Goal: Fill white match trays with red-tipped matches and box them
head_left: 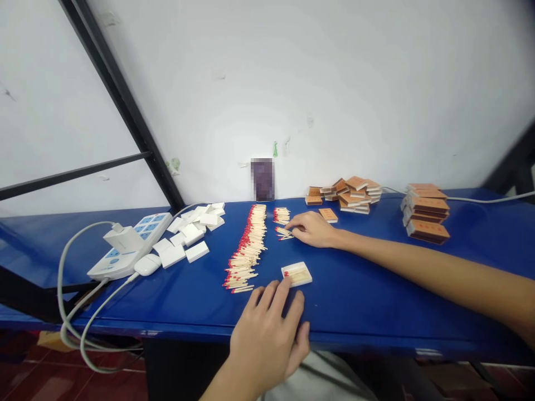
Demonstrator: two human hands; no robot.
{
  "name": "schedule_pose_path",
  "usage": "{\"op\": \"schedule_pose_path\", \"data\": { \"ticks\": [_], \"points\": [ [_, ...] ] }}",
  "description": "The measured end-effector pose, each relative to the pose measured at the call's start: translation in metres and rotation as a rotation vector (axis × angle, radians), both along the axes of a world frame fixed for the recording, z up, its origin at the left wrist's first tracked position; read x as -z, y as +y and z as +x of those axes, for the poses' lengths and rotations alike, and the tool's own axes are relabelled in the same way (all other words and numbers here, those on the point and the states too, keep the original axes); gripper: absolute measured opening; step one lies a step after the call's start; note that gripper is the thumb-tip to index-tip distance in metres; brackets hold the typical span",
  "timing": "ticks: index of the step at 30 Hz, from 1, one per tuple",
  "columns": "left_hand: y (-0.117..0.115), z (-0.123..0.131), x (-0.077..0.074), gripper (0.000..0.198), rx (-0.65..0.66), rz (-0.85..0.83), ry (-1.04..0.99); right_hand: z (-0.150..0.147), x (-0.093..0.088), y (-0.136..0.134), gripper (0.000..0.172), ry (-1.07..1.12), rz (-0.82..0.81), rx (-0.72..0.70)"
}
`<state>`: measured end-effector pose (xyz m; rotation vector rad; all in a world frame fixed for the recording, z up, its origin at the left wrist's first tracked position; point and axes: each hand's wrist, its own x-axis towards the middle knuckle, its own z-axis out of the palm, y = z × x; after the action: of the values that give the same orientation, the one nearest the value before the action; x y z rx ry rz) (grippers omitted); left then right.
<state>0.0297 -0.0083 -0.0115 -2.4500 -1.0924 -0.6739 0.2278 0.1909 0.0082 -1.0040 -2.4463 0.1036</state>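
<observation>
Nearest to us it's the left hand (271, 328), over the counter's near edge, fingers wide and loose, a fingertip right at the near left side of a shallow white tray (307, 275). Behind everything stands the big pale wall (355, 72), scuffed in places, and below it the glossy blue counter (368, 301) runs left to right. Black metal frame (121, 94) slants down on the left. Across from it, the right forearm (401, 259) stretches in, its right hand (315, 229) low at mid-counter, fingers bent onto a small bunch of matches (284, 234); whether they pinch any, we cannot tell!

On the left, a white power strip (149, 229) carries a white adapter (123, 238), cables looping past the near edge. Mid-counter, a long row of red-tipped matches (251, 245) trails from far to near, with a spread of flat white pieces (192, 234) to its left. Far right of centre, a loose heap of orange matchboxes (357, 196); farther right, a neater stack (428, 214). Just beyond the right hand, 1 matchbox (328, 215) lies flat. Smaller now: another little bunch (282, 215) lies far of those fingers, and inside the tray, loose matchsticks (297, 273)!
</observation>
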Motion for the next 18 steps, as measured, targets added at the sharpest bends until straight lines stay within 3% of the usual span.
{"op": "schedule_pose_path", "data": {
  "ticks": [12,18],
  "points": [
    [-0.0008,-0.0011,-0.0002,0.038,-0.006,0.004,0.008,-0.0002,0.0001,0.0013,0.04,-0.044,-0.038,-0.028],
    [-0.0004,-0.0016,-0.0005,0.038,-0.004,0.001,0.005,-0.0018,-0.0002,-0.0013,0.016,0.013,-0.016,0.022]
  ]
}}
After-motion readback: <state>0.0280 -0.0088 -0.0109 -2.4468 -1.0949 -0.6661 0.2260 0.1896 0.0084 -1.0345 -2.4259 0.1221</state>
